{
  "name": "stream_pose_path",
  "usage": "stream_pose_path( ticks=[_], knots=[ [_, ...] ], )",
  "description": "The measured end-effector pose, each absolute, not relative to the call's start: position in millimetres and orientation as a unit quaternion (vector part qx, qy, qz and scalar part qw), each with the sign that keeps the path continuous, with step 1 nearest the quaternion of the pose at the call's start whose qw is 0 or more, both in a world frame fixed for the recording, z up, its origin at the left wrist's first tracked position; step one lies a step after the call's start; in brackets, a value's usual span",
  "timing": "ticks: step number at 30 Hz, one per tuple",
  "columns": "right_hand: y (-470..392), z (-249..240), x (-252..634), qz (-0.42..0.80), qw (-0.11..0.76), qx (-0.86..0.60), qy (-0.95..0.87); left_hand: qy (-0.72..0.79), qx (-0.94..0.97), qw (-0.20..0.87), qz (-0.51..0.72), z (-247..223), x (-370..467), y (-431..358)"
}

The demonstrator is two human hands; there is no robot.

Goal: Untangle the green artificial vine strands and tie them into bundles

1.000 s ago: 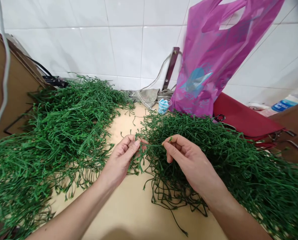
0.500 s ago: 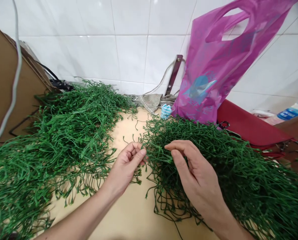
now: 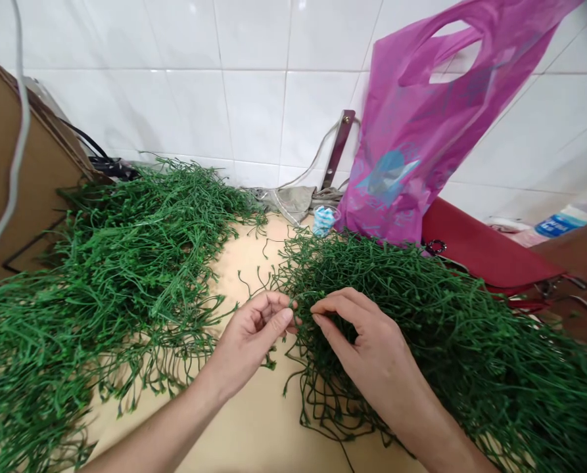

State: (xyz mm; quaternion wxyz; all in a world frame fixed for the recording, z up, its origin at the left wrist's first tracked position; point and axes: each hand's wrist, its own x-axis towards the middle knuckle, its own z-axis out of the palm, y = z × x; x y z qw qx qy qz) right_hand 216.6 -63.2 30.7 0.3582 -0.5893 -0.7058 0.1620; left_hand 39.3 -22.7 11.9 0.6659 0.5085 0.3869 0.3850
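Note:
My left hand (image 3: 256, 335) is closed, thumb against forefinger, on a thin green artificial stem (image 3: 304, 295) whose end shows at the fingertips. Facing it, my right hand (image 3: 372, 348) has thumb and forefinger brought almost together over the edge of the right-hand pile of green stems (image 3: 382, 269). Whatever lies between those fingertips is too small to make out. Only a small gap separates the two hands. A second heap of green stems (image 3: 140, 256) spreads on the left of the tan tabletop (image 3: 254, 427).
Behind the right pile stand a pink plastic bag (image 3: 401, 144) and a small cup of blue-and-white pieces (image 3: 323, 221). A red bag (image 3: 490, 253) lies farther right. On the left are a cardboard box (image 3: 22, 171) and a hanging white cable (image 3: 20, 144). White tiles form the back wall.
My right hand has moved left toward my left hand, and its thumb and forefinger have drawn closer together. My left hand sits slightly lower. The whole view has shifted a little.

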Motion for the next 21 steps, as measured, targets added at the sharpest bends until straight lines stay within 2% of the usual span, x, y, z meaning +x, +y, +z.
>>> stream_pose_path(
  ticks=[5, 10, 14, 17, 21],
  knots=[
    [-61.4, 25.1, 215.3, 0.184, 0.401, -0.591, -0.676, 0.358, 0.544, 0.662, 0.371, 7.5, 39.8, -23.2],
    [-59.6, 22.3, 215.7, 0.269, 0.366, -0.591, -0.667, 0.373, 0.59, 0.622, 0.355, 4.9, 39.5, -26.8],
    [-59.2, 22.2, 216.1, 0.284, 0.361, -0.577, -0.675, 0.385, 0.619, 0.592, 0.343, 3.8, 39.6, -27.6],
    [-58.7, 20.0, 216.6, 0.242, 0.35, -0.572, -0.701, 0.391, 0.632, 0.586, 0.324, 5.0, 41.6, -28.0],
    [-57.6, 16.0, 219.0, 0.103, 0.348, -0.549, -0.753, 0.405, 0.628, 0.584, 0.317, 5.0, 45.3, -28.5]
  ],
)
